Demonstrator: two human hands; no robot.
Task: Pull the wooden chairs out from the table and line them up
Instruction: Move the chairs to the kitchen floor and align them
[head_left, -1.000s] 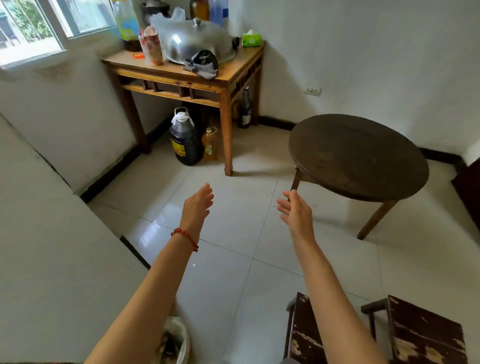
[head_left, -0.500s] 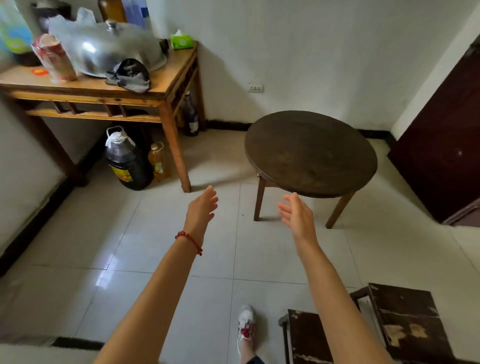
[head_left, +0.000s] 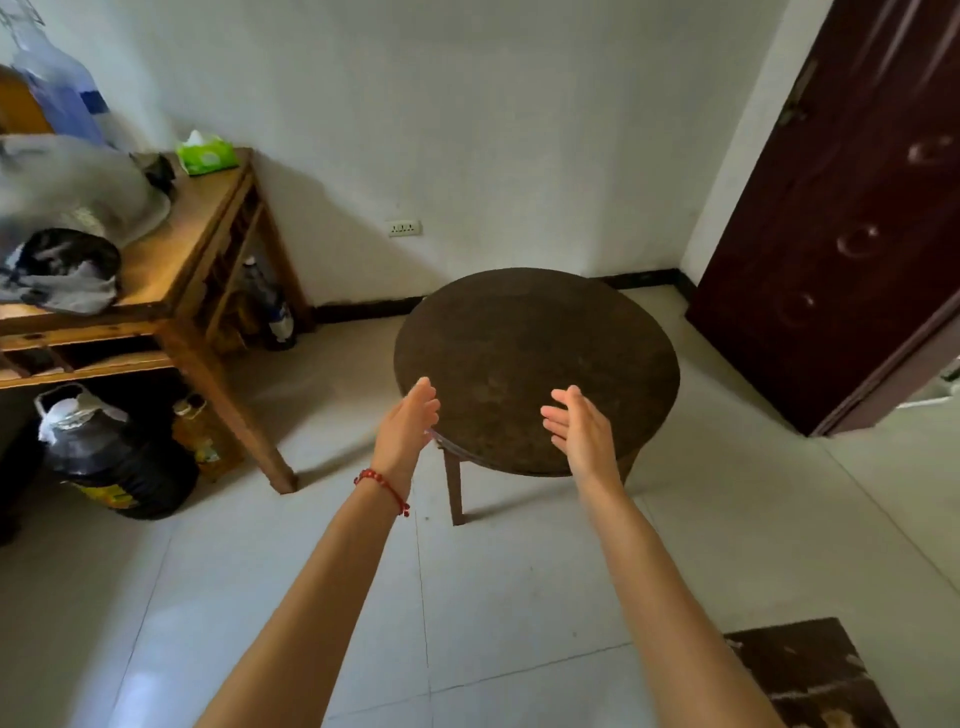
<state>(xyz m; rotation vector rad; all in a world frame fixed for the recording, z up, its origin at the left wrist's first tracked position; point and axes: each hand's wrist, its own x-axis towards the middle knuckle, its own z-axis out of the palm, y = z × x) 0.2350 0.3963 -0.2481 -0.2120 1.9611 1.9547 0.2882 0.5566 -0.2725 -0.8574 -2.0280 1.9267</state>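
A dark round wooden table (head_left: 545, 332) stands on thin legs in the middle of the tiled floor. Both my arms stretch towards it. My left hand (head_left: 408, 423), with a red bead bracelet on its wrist, hovers at the table's near left edge with straight fingers and holds nothing. My right hand (head_left: 582, 428) floats over the near part of the tabletop, palm turned inward, fingers relaxed and empty. One worn dark wooden chair seat (head_left: 800, 670) shows at the bottom right corner, partly cut off by the frame.
A light wooden side table (head_left: 192, 244) at the left carries a metal wok lid, a cloth and a green tissue pack (head_left: 207, 155). Oil jugs (head_left: 104, 457) and bottles stand beneath it. A dark red door (head_left: 841, 218) fills the right side.
The view has swung right and closer to the round table. Both hands now reach its near edge. Only one chair seat remains in view at the bottom right.
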